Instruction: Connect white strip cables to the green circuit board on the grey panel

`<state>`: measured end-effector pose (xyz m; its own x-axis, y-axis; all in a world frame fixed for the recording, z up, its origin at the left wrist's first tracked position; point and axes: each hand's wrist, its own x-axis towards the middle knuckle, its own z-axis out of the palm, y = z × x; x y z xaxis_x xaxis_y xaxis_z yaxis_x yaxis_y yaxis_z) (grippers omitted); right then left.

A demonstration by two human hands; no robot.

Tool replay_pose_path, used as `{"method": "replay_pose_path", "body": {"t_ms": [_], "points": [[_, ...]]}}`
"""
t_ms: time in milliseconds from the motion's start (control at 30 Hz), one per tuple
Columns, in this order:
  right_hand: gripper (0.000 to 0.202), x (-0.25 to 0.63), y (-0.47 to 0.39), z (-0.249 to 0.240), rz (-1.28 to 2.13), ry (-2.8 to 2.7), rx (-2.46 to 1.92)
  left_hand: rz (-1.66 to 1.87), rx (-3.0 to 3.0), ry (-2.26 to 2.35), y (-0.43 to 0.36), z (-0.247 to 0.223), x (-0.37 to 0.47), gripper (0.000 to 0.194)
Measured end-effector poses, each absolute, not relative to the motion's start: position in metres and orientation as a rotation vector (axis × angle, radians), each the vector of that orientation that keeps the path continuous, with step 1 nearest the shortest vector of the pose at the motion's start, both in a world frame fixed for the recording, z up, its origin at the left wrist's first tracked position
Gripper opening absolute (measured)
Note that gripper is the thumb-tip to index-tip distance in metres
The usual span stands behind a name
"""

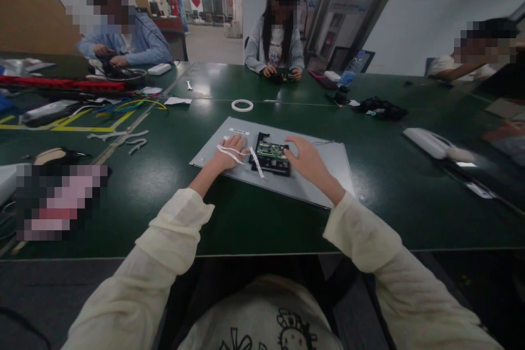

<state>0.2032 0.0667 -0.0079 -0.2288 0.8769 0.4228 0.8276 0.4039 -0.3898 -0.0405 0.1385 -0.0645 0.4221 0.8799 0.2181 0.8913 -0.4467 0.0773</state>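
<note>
A black device (272,165) with a bare green circuit board (268,149) lies on a flat grey panel (315,186) in front of me. My left hand (230,154) rests palm down on the panel, left of the device, fingers stretched out. A thin white ribbon cable (257,164) crosses over that hand and hangs down beside the device's left side. My right hand (305,159) is at the device's right edge, fingers curved, with a gap between thumb and index finger. Whether its fingertips touch the board is hard to make out.
Beyond the panel is a white ring-shaped roll (242,105) on the green table (164,219). Cables (131,105), grey strips (118,135) and a pouch-like item (61,197) lie left. A white device (426,142) and black parts (379,108) are right. Several people sit around the table.
</note>
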Motion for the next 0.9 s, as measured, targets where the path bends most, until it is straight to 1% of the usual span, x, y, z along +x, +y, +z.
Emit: {"method": "replay_pose_path", "body": {"t_ms": [67,167,333,467,567,767,900], "points": [[0.035,0.22,0.08,-0.022,0.026,-2.04,-1.533,-0.356,-2.599,-1.627,0.135,-0.065,-0.041,0.05],[0.04,0.238,0.089,-0.04,0.016,-2.037,-1.615,-0.382,-2.582,-1.625,0.127,-0.065,-0.042,0.05],[0.045,0.249,0.079,-0.047,0.022,-2.117,-1.684,-0.453,-2.476,-1.645,0.107,-0.066,-0.042,0.048],[0.041,0.26,0.065,-0.049,-0.003,-2.153,-1.758,-0.503,-2.407,-1.642,0.094,-0.069,-0.043,0.048],[0.039,0.269,0.06,-0.053,-0.01,-2.16,-1.731,-0.531,-2.391,-1.653,0.086,-0.07,-0.043,0.048],[0.031,0.276,0.053,-0.051,-0.165,-2.122,-1.711,-0.527,-2.358,-1.706,0.073,-0.067,-0.041,0.047],[0.031,0.275,0.038,-0.045,-0.112,-2.081,-1.801,-0.52,-2.338,-1.742,0.064,-0.065,-0.041,0.046]]}}
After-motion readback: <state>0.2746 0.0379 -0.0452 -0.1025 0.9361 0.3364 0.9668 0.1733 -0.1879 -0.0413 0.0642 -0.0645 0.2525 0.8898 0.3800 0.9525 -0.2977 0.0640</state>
